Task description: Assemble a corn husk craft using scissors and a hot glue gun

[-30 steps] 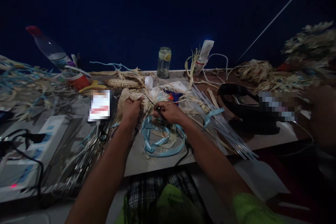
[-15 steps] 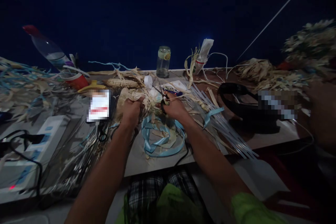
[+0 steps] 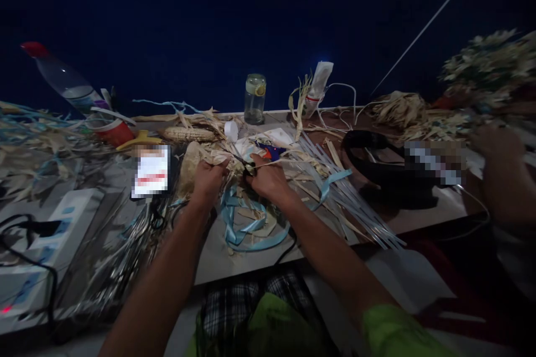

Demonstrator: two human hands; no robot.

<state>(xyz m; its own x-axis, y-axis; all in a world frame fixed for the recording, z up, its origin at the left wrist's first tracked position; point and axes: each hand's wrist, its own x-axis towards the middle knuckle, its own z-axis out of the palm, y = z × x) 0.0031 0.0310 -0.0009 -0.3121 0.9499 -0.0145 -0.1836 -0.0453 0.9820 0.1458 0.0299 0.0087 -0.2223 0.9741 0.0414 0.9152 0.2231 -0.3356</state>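
Note:
My left hand (image 3: 206, 179) is closed round a bunch of dried corn husk (image 3: 218, 157) held just above the table. Close to its right, my right hand (image 3: 268, 180) grips black-handled scissors (image 3: 247, 166), whose blades point left into the husk. Both hands hover over a loop of light blue ribbon (image 3: 247, 222) lying on the table near the front edge. Loose husk strips lie all around them.
A glass jar (image 3: 254, 98), a corn cob (image 3: 188, 134), a red cup (image 3: 112, 131), a tilted plastic bottle (image 3: 62, 79) and a phone (image 3: 151, 170) lie beyond. A power strip (image 3: 50, 231) is at left, black headphones (image 3: 377, 164) at right. Another person's hand (image 3: 500, 173) works at far right.
My right hand drew back toward the left hand with the scissors, after reaching farther out half a second ago. The view has shifted slightly left.

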